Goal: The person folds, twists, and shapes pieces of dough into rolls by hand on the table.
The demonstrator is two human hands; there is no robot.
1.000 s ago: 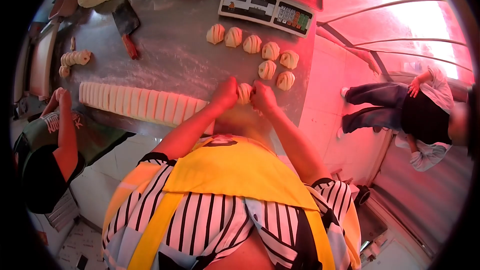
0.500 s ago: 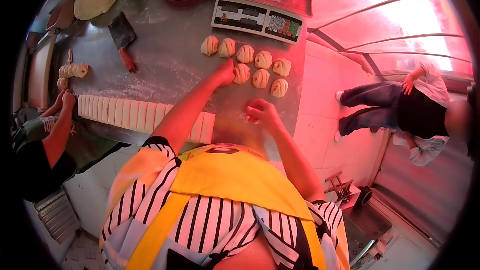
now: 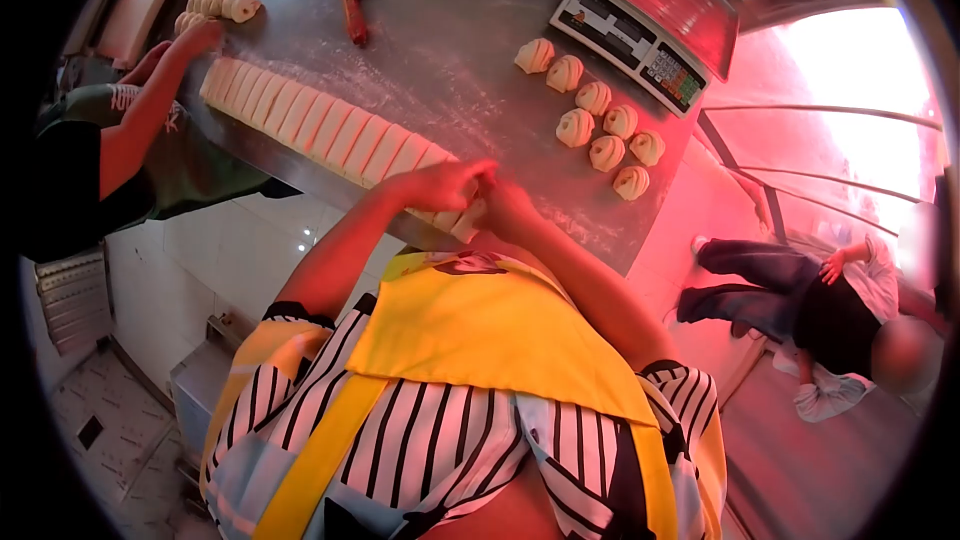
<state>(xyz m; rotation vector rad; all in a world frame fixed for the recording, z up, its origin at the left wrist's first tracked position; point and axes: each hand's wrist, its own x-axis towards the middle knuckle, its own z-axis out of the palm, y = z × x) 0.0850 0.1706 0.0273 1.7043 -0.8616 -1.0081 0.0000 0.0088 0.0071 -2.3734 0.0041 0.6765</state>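
My left hand (image 3: pixel 440 186) and my right hand (image 3: pixel 508 210) meet above the near end of a long row of cut dough slices (image 3: pixel 330 130). Both have their fingers closed and pressed together around the end dough slice (image 3: pixel 468 224), which is partly hidden beneath them. Farther off to the right, several twisted dough buns (image 3: pixel 606 152) sit in two lines on the metal table (image 3: pixel 440 70). No bun is touched by either hand.
A digital scale (image 3: pixel 630 35) stands behind the buns. A red-handled scraper (image 3: pixel 356 15) lies at the back. On the left, a co-worker's hand (image 3: pixel 200 37) is by rolled dough pieces (image 3: pixel 225 6). Another person (image 3: pixel 830 295) is at the right, beyond the table edge.
My left hand has left a twisted bun and come back to the dough row. My right hand has joined it there. The view has shifted, and the co-worker's arm has moved.
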